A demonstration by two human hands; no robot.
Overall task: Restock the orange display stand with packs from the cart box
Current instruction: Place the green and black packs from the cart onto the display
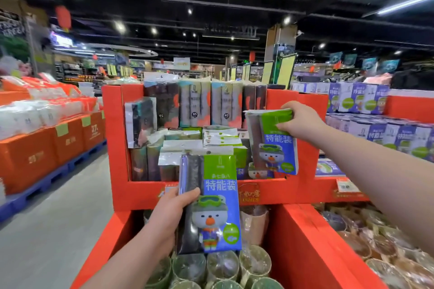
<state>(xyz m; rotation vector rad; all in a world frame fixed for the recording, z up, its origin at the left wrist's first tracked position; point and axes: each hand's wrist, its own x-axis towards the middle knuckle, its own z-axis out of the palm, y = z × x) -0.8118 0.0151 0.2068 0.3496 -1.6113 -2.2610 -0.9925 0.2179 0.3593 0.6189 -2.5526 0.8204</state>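
The orange display stand (117,138) fills the middle of the view, its upper shelf packed with upright packs. My left hand (170,212) grips a blue-and-green pack with a cartoon bear (215,204) by its left edge, upright in front of the stand's lower bin. My right hand (299,122) pinches the top of a second matching pack (274,145) and holds it upright at the right end of the upper shelf. More of the same packs (199,148) lie stacked on that shelf. The cart box is not in view.
Rolled goods in clear wrap (223,267) fill the lower bin below my left hand. Another orange bin (375,241) sits at the right, with blue-and-white packs (375,129) stacked behind. Orange boxes on blue pallets (47,148) line the left; a grey aisle floor (58,230) runs between.
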